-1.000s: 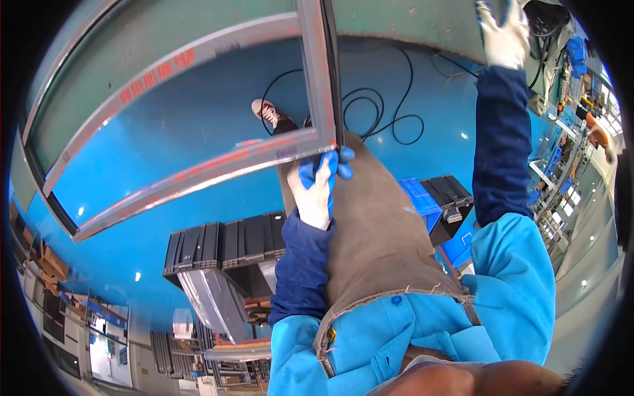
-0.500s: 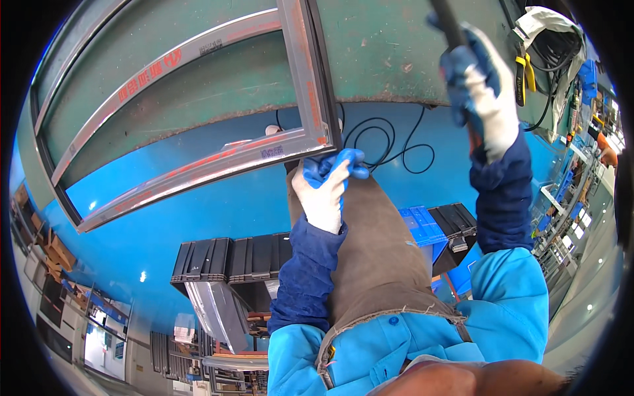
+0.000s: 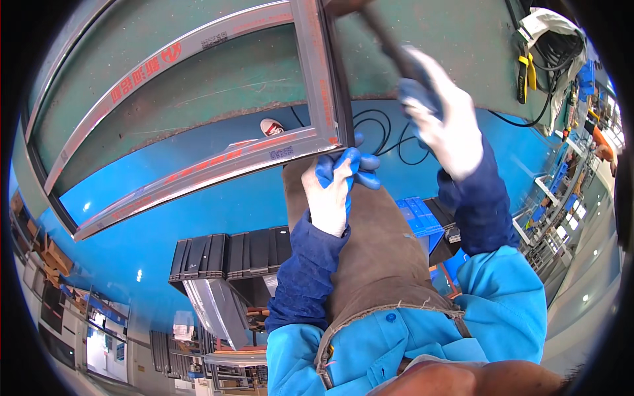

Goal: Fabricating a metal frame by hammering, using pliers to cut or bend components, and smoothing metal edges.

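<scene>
A grey metal window or door frame [image 3: 218, 164] with red markings lies over the green-topped table, its near right corner jutting past the table edge. My left hand [image 3: 330, 188], in a white glove with blue-coated fingers, is closed at that corner, fingers bent around its edge. Some of those fingertips are hidden by the frame. In my right hand [image 3: 446, 119], gloved alike, is a hammer [image 3: 385, 38], gripped by its dark handle. The hammer is blurred by motion, and its head is above the frame's right side bar, cut off by the picture's top.
The green tabletop [image 3: 396, 82] has a worn edge. Yellow-handled pliers [image 3: 526, 79] hang near a pale bag of black cable [image 3: 555, 43] on the right. Black cable [image 3: 376, 125] loops over the blue floor. Black bins [image 3: 257, 256] and a blue bin [image 3: 417, 216] stand close by me.
My right hand has swung left and the hammer has tipped toward the frame's right bar. The frame's corner and my left hand sit slightly further right in the picture. A shoe shows through the frame.
</scene>
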A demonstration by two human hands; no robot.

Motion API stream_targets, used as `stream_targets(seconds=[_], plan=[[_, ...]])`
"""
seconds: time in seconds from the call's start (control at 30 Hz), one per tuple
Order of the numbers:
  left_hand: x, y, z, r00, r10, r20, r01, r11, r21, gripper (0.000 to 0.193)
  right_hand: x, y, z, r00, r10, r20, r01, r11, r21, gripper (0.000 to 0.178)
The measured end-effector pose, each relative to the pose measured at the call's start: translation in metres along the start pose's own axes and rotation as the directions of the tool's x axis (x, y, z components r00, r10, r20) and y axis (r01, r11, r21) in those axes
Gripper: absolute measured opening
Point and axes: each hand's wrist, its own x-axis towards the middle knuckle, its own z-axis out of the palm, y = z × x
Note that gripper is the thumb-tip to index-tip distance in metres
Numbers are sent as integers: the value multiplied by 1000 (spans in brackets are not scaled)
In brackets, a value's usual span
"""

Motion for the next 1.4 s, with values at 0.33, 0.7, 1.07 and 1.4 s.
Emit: stream_targets(seconds=[0.33, 0.7, 1.07, 1.4], plan=[[1, 3, 2, 1000, 22, -12, -21, 999, 42, 31, -14, -12, -3, 985, 168, 46, -170, 985, 39, 53], [-1, -13, -5, 992, 91, -91, -91, 996, 4, 24, -44, -10, 7, 984, 139, 112, -125, 984, -125, 47], [-9, -21, -2, 975, 125, -186, -117, 992, 52, 19, -82, 5, 13, 977, 96, 190, -23, 935, -355, 39], [-12, -33, -10, 954, 219, -203, -181, 965, 189, 32, -105, -9, 9, 886, 346, 307, -291, 933, -212, 35]])
